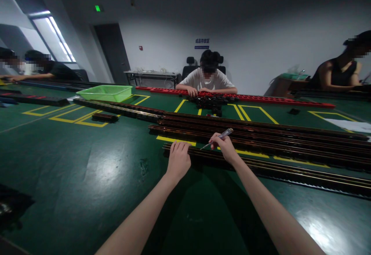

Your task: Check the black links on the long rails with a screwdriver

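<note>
A long dark metal rail (pixel 278 173) with golden edges lies across the table in front of me, running off to the right. My left hand (pixel 179 159) grips it near its left end, fingers curled over the far side and thumb hidden. My right hand (pixel 224 146) is closed around a screwdriver (pixel 225 133) with a clear handle. Its thin shaft slants down to the left, and the tip is at the rail, a little right of my left hand. Whether the tip touches a screw is too small to tell.
Behind the rail lies a bundle of similar dark rails (pixel 255 133). A light green basket (pixel 106 92), a short dark piece (pixel 104 118) and a long red strip (pixel 278 101) are farther back. A co-worker (pixel 207 79) sits opposite by a pile of black parts (pixel 210 102).
</note>
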Available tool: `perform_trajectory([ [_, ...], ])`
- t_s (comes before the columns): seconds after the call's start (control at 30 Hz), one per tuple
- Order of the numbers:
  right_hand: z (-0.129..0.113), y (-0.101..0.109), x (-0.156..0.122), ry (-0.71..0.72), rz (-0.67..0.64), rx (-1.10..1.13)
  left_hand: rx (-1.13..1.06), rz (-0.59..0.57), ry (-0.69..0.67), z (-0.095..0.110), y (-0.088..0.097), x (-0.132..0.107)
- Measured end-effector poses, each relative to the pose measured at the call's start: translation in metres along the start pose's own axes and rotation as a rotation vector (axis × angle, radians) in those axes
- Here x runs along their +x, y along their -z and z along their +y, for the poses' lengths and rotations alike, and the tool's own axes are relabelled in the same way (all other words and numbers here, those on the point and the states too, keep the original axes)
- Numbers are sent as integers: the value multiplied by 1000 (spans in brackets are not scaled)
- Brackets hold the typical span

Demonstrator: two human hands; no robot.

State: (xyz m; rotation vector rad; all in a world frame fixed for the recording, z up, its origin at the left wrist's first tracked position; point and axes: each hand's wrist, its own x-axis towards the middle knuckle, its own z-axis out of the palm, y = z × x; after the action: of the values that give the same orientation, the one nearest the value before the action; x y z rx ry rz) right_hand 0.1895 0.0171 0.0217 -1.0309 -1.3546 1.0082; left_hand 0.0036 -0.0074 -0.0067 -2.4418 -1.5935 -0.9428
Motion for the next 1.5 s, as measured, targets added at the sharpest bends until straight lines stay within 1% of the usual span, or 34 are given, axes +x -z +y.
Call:
perform_trajectory([
  [0.2, 6, 3, 3, 8, 37, 25, -38, -27, -47, 1, 2, -1],
  [0.4, 9, 4, 5, 2, 102, 111, -25, -70, -88, 3, 1, -2],
  [0.63, 7, 4, 3, 19, 58, 51, 28, -74, -106, 1, -3, -3],
  [1.5, 4, 2, 2, 19, 59, 6, 54, -73, -113, 1, -2, -3],
])
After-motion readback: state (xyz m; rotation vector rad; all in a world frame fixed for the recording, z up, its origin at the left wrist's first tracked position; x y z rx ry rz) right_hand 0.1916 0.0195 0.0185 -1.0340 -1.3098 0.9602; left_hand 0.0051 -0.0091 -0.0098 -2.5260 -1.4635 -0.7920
